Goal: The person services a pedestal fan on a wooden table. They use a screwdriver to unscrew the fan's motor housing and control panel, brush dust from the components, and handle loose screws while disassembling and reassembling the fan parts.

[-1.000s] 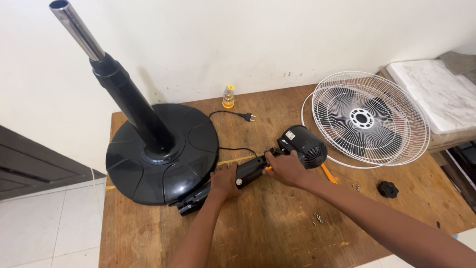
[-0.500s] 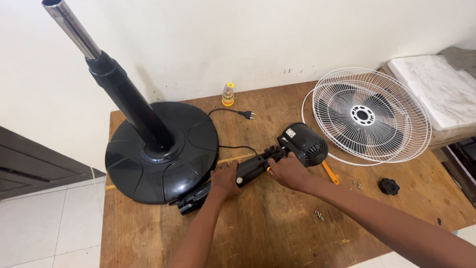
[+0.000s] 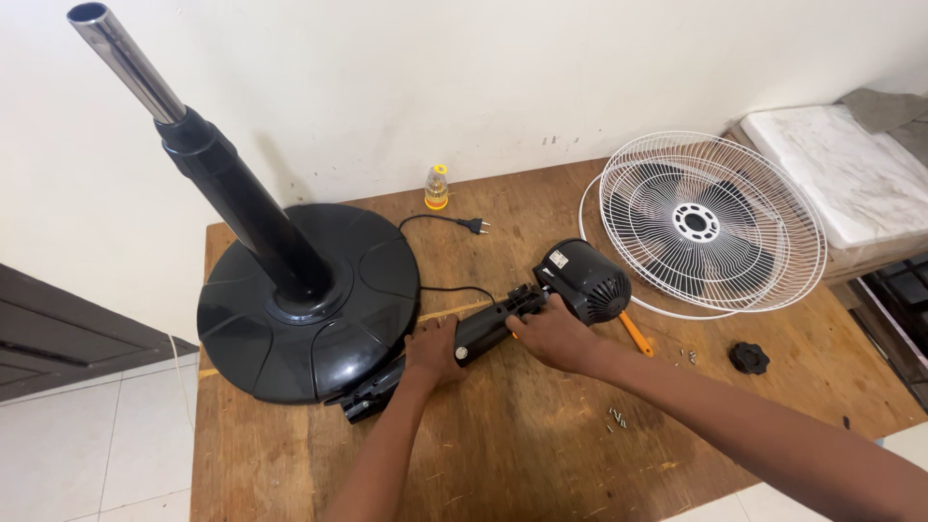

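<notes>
A black fan motor head [image 3: 583, 280] with its long black neck piece [image 3: 483, 331] lies on a wooden table [image 3: 541, 454]. My left hand [image 3: 431, 351] grips the lower part of the neck piece, beside the round black fan base [image 3: 319, 309]. My right hand [image 3: 551, 335] holds the neck just below the motor housing. An orange-handled tool [image 3: 635, 333] lies partly under my right hand and the motor. The base carries a black pole with a shiny metal tube [image 3: 124, 60] at its top.
A white wire fan guard with blades [image 3: 710, 222] lies at the right. A black knob [image 3: 748, 358] and small screws [image 3: 617, 418] rest on the table. A small yellow bottle [image 3: 437, 188] and a power plug [image 3: 474, 226] sit near the wall. A white slab [image 3: 841, 174] is at far right.
The motor head has tilted slightly and my hands have shifted a little along the neck piece. Otherwise the scene is the same.
</notes>
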